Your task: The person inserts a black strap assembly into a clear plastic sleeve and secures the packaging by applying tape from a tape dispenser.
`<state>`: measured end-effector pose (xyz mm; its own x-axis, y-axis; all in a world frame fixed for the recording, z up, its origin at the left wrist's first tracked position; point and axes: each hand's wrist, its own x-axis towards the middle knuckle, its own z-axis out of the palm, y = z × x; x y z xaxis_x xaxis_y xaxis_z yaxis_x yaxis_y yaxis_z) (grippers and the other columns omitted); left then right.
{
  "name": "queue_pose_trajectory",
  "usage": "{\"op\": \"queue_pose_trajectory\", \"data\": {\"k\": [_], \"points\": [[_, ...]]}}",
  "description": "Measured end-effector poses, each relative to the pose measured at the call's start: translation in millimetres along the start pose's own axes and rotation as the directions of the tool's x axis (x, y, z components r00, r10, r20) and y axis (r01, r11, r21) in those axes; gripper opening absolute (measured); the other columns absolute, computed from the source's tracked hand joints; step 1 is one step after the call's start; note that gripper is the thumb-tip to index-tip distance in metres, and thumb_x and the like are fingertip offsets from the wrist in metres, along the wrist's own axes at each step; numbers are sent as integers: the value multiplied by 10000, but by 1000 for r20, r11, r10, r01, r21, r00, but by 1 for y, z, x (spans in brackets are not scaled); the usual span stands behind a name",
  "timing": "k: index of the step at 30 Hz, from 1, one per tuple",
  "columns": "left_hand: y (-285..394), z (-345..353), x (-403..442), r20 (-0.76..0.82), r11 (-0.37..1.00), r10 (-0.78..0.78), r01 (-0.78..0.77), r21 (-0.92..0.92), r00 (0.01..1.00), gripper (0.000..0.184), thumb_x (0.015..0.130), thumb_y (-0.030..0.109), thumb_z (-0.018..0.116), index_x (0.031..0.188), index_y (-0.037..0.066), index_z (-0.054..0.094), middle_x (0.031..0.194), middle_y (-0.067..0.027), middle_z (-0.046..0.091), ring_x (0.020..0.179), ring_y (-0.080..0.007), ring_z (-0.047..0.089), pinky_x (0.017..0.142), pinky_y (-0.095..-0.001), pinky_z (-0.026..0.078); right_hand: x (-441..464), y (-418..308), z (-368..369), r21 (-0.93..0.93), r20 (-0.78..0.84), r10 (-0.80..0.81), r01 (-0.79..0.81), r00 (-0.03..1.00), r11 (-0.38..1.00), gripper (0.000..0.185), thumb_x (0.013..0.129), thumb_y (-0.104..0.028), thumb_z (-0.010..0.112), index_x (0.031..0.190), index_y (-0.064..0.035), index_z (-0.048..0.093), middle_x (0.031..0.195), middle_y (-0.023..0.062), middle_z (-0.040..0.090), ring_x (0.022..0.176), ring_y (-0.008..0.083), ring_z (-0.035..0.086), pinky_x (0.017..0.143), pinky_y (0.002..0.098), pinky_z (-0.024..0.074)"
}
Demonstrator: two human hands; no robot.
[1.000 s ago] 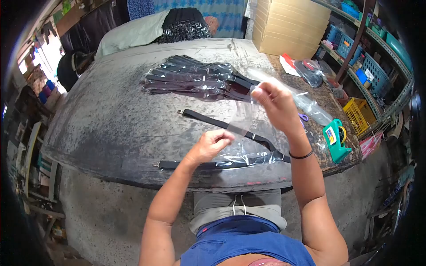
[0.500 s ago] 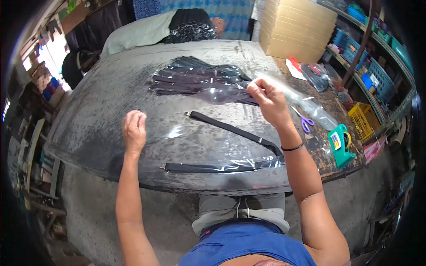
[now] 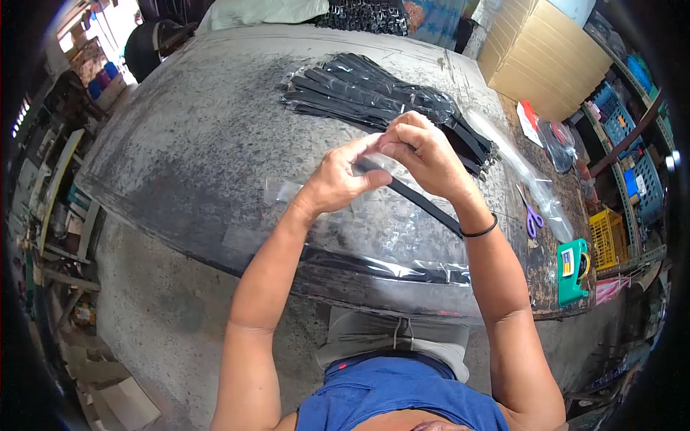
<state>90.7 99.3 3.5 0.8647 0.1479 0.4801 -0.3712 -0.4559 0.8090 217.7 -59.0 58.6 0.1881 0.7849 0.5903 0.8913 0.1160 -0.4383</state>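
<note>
My left hand (image 3: 336, 178) and my right hand (image 3: 430, 156) meet over the middle of the table, their fingers closed on a clear plastic sleeve. One end of the sleeve (image 3: 282, 189) trails out to the left, behind my left wrist; the part at my fingertips is mostly hidden. Below the hands lies a black elastic strap (image 3: 425, 205), its left end covered. A second black strap (image 3: 384, 267), under shiny clear plastic, runs along the table's near edge. Beyond my hands is a pile of black straps in clear plastic (image 3: 366, 92).
Right of my arm lie purple-handled scissors (image 3: 532, 220), a green tape dispenser (image 3: 573, 271) and a long roll of clear plastic (image 3: 528, 179). A cardboard box (image 3: 546, 57) stands at the back right of the worn table (image 3: 172, 136), near shelves with a yellow crate (image 3: 607, 239).
My left hand has moved right and up to meet my right hand, and both now grip the plastic sleeve. The view has shifted, so the table sits further left and higher.
</note>
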Motion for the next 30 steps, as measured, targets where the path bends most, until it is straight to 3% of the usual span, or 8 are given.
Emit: {"op": "queue_pose_trajectory", "data": {"k": [2,11,17,19,21,24,28,30], "points": [[-14,6,4,111,855,-163,197,-480,980,381,930,228,720,1223,-5,650,1098,-91,708,1058,-164,647,962,-318,498,5,4,3,12,14,21,-21,1000,1000,72,868,-88,702,880,-25,668,927,106,612,895,266,596,805,370,490],[-22,-25,-4,22,840,-299,274,-469,954,166,1002,133,612,1021,-21,671,914,-83,718,888,-157,690,845,-303,556,36,21,44,152,-12,92,-89,996,984,129,841,-133,734,864,-22,673,871,115,617,841,279,621,750,378,495],[-45,-52,-16,-55,839,-334,270,-473,941,197,991,193,639,921,9,643,846,-72,695,821,-160,682,839,-317,554,42,40,68,359,-104,258,-205,961,911,162,977,-162,633,988,-10,688,956,100,648,893,201,622,805,323,499],[-46,-57,-21,-78,827,-372,292,-479,925,215,983,217,652,896,21,630,811,-58,670,795,-168,679,825,-330,556,30,81,77,272,-62,321,-294,945,916,284,971,-265,634,1067,0,673,1041,161,659,940,320,649,810,374,511],[-55,-60,-24,-77,806,-352,261,-531,933,224,980,226,657,906,17,628,812,-56,659,791,-174,681,813,-342,561,23,113,94,-284,356,642,-576,679,766,378,943,-336,661,1160,-27,663,1145,190,645,1079,345,624,895,398,510],[-56,-56,-24,-47,797,-372,293,-528,927,242,983,233,653,901,6,636,826,-52,659,787,-163,681,814,-347,566,-10,93,123,-473,177,708,-571,684,671,471,878,-396,714,1202,-59,655,1247,214,590,1215,392,531,989,509,466],[-50,-52,-21,-8,810,-375,324,-489,927,228,983,214,654,914,-3,651,826,-52,672,785,-142,666,795,-307,548,-25,101,136,-489,140,673,-540,727,685,434,821,-303,774,1131,-31,637,1198,194,618,1178,396,560,930,510,481],[-47,-50,-20,5,828,-354,315,-464,935,219,983,205,655,920,-4,653,829,-55,677,788,-136,661,790,-296,541,-29,105,131,-207,76,634,-610,770,765,393,800,-233,792,1050,-13,583,1003,169,638,968,350,619,844,450,488]]}}
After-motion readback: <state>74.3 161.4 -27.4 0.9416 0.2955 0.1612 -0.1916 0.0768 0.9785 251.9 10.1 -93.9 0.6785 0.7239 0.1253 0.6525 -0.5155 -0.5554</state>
